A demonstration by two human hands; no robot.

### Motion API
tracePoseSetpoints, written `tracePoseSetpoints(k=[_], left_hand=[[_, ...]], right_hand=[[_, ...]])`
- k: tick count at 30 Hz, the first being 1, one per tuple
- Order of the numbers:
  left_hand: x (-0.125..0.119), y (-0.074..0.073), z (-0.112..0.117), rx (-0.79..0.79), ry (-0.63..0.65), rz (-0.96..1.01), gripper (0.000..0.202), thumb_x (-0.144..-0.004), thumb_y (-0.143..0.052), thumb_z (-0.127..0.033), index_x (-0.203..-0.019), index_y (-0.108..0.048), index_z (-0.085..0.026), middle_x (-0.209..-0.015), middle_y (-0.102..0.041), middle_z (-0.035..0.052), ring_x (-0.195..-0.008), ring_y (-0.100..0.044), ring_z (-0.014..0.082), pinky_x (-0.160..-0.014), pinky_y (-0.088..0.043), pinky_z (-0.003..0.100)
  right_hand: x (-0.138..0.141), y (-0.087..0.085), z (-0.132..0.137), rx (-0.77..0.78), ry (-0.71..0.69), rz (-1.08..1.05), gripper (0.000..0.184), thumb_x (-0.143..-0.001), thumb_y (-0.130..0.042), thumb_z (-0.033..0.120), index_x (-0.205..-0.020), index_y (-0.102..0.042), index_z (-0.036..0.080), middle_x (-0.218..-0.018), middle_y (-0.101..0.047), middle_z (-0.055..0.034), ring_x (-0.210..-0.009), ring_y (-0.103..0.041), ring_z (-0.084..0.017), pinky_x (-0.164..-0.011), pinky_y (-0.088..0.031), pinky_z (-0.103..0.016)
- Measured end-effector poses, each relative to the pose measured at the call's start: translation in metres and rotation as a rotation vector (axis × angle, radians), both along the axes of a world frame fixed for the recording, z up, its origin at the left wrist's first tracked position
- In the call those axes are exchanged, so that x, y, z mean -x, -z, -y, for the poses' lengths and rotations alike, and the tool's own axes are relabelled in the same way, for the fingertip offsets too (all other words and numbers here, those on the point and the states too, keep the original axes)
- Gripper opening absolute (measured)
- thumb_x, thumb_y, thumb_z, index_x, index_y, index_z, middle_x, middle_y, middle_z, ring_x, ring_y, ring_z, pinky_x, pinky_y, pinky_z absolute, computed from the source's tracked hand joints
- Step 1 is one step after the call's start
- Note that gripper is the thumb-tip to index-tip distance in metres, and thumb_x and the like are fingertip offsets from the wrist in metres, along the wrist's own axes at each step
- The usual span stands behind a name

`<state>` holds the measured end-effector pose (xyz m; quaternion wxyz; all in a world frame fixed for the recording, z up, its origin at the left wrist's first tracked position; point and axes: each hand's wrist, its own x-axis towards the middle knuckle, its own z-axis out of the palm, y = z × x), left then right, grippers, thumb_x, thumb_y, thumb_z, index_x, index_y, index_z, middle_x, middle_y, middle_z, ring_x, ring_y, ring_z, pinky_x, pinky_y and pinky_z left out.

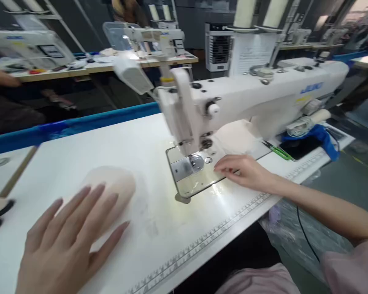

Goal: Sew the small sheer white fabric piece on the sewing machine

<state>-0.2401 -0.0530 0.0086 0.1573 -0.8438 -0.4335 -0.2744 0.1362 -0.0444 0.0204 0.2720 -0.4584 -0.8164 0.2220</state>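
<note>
My left hand (67, 237) is open, its fingers stretched out flat and reaching onto a pale rounded fabric piece (116, 185) on the white table (159, 228). My right hand (247, 171) rests on the table beside the metal needle plate (188, 171) of a white sewing machine (248, 102). Its fingers are curled low and seem to press a thin pale piece that I cannot make out. More pale fabric (236, 136) lies under the machine's arm.
Green-handled snips (277, 152), a dark phone (300, 147) and a blue cloth (325, 141) lie at the right. A ruler strip (208, 241) runs along the table's front edge. Other sewing stations and a white fan unit (218, 47) stand behind.
</note>
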Motion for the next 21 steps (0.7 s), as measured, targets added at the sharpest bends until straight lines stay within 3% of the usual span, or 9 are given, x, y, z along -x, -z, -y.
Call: tracePoseSetpoints(k=[2,4,6,8,11,14,17,21], left_hand=[[-0.024,-0.001,0.0,0.008,0.131,-0.08,0.066,-0.085,-0.056,-0.036,-0.144,-0.032,-0.049,-0.143,-0.047,-0.0101,-0.119,-0.058,0.0362,-0.105,-0.044,0.06],[-0.055,0.0,-0.004,0.025,0.29,-0.188,0.068,-0.087,-0.057,-0.034,-0.148,-0.03,-0.039,-0.135,-0.057,0.0007,-0.112,-0.063,0.0345,-0.097,-0.049,0.058],[-0.092,0.001,-0.011,0.042,0.44,-0.203,0.068,-0.088,-0.058,-0.03,-0.15,-0.028,-0.033,-0.125,-0.065,0.0043,-0.109,-0.065,0.0308,-0.094,-0.052,0.052],[-0.132,0.003,-0.021,0.094,0.521,-0.201,0.059,-0.09,-0.058,-0.029,-0.146,-0.039,-0.028,-0.127,-0.065,0.0062,-0.113,-0.064,0.029,-0.095,-0.051,0.047],[-0.188,0.007,-0.038,0.146,0.558,-0.177,0.037,-0.093,-0.053,-0.028,-0.13,-0.057,-0.02,-0.126,-0.065,0.0082,-0.115,-0.062,0.0277,-0.096,-0.051,0.044],[-0.23,0.01,-0.055,0.157,0.518,-0.136,0.033,-0.096,-0.046,-0.025,-0.122,-0.061,-0.013,-0.125,-0.065,0.0117,-0.115,-0.062,0.0282,-0.094,-0.052,0.045],[-0.251,0.015,-0.067,0.187,0.446,-0.106,0.031,-0.096,-0.046,-0.024,-0.118,-0.064,-0.012,-0.121,-0.068,0.0128,-0.11,-0.065,0.0279,-0.091,-0.053,0.045],[-0.256,0.021,-0.071,0.197,0.418,-0.114,0.029,-0.097,-0.046,-0.026,-0.114,-0.066,-0.015,-0.118,-0.069,0.0106,-0.108,-0.065,0.0264,-0.091,-0.053,0.043]], right_hand=[[-0.036,0.0,-0.003,-0.135,0.168,0.144,0.03,-0.084,-0.046,0.009,-0.101,-0.069,0.021,-0.109,-0.07,-0.0047,-0.104,-0.063,-0.02,-0.083,-0.05,-0.034],[-0.066,-0.001,-0.01,-0.197,0.332,0.315,0.03,-0.083,-0.047,0.009,-0.102,-0.068,0.018,-0.11,-0.069,-0.0067,-0.106,-0.062,-0.023,-0.081,-0.048,-0.035],[-0.084,-0.003,-0.017,-0.192,0.353,0.488,0.031,-0.08,-0.051,0.011,-0.108,-0.066,0.015,-0.11,-0.068,-0.0094,-0.104,-0.061,-0.026,-0.08,-0.046,-0.036],[-0.093,-0.006,-0.022,-0.151,0.307,0.575,0.032,-0.08,-0.055,0.015,-0.11,-0.064,0.015,-0.11,-0.068,-0.0101,-0.101,-0.061,-0.026,-0.081,-0.044,-0.036],[-0.097,-0.007,-0.028,-0.124,0.262,0.619,0.027,-0.083,-0.051,0.019,-0.106,-0.066,0.016,-0.107,-0.069,-0.0085,-0.093,-0.063,-0.023,-0.081,-0.041,-0.035],[-0.097,-0.008,-0.033,-0.152,0.27,0.649,0.027,-0.086,-0.05,0.025,-0.108,-0.066,0.018,-0.103,-0.07,-0.0071,-0.086,-0.064,-0.022,-0.078,-0.039,-0.035],[-0.096,-0.008,-0.038,-0.203,0.243,0.724,0.023,-0.088,-0.053,0.029,-0.104,-0.067,0.02,-0.095,-0.071,-0.0062,-0.078,-0.063,-0.021,-0.072,-0.036,-0.034],[-0.094,-0.01,-0.047,-0.272,0.205,0.817,0.027,-0.095,-0.049,0.038,-0.096,-0.067,0.018,-0.088,-0.071,-0.0068,-0.072,-0.062,-0.02,-0.069,-0.033,-0.034]])
